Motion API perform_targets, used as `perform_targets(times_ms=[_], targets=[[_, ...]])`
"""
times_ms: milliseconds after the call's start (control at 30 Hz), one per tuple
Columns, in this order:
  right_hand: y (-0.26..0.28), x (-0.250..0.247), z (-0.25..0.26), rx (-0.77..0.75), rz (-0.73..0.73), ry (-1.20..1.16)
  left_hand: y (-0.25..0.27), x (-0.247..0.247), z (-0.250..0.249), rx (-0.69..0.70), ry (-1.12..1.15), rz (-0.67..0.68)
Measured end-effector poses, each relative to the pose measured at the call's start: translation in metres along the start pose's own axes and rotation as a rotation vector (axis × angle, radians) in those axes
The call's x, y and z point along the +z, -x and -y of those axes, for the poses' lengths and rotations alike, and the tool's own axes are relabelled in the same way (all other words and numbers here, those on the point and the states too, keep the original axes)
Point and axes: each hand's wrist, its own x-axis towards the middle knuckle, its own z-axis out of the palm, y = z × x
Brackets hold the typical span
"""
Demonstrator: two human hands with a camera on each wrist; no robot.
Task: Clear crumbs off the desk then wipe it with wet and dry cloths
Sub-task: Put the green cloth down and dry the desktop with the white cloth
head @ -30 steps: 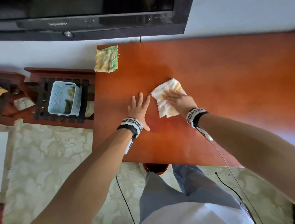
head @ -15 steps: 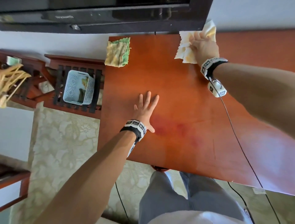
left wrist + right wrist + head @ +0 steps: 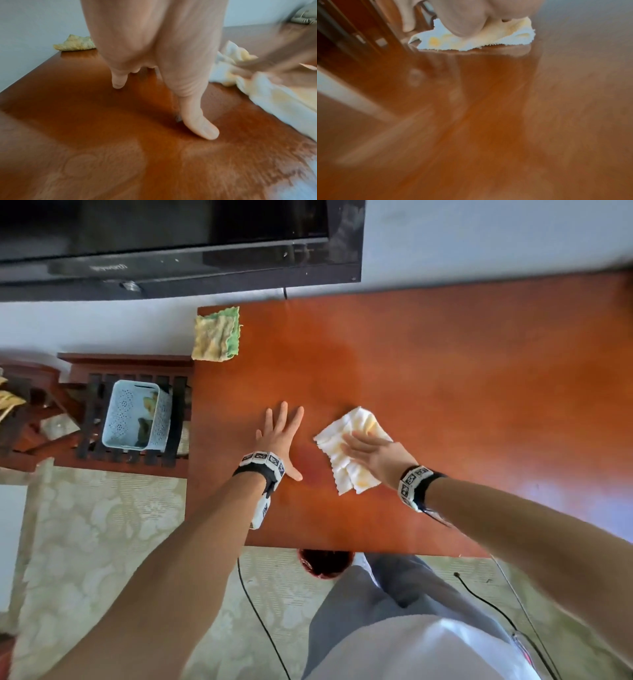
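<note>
A white and yellow cloth [image 3: 346, 453] lies crumpled on the reddish wooden desk [image 3: 445, 378]. My right hand [image 3: 373, 451] presses flat on it with straight fingers; the cloth [image 3: 471, 39] shows under the palm in the right wrist view. My left hand [image 3: 279, 436] rests flat on the desk just left of the cloth, fingers spread, holding nothing. Its thumb [image 3: 199, 121] touches the wood, with the cloth [image 3: 257, 86] beside it. A second cloth, yellow and green [image 3: 215, 333], lies folded at the desk's far left corner, also seen as the yellow-green cloth [image 3: 75, 43].
A black television [image 3: 171, 244] stands behind the desk against the wall. A pale blue perforated basket [image 3: 135, 414] sits on a dark wooden rack left of the desk. Cables [image 3: 260, 621] trail over the patterned floor near my legs.
My right hand swept the white cloth to the desk's far edge, then back to the middle beside my left hand. The left hand stayed flat on the desk.
</note>
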Motion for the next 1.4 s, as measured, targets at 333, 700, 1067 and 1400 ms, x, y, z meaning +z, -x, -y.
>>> perform_targets(times_ms=[333,700,1067,1400], targets=[[0.117,0.046,0.095,-0.197,0.072,0.005,0.055,0.054,-0.041,0.057,0.103,-0.053],[0.040,0.011,0.011,0.100,0.087,0.009,0.032,0.028,-0.051,0.012,0.113,-0.078],[-0.100,-0.087,-0.172,0.443,-0.090,-0.071,-0.009,0.020,-0.070,-0.031,0.140,-0.033],[-0.127,-0.087,-0.202,0.409,-0.104,-0.079,-0.009,0.016,-0.067,-0.036,0.159,-0.025]])
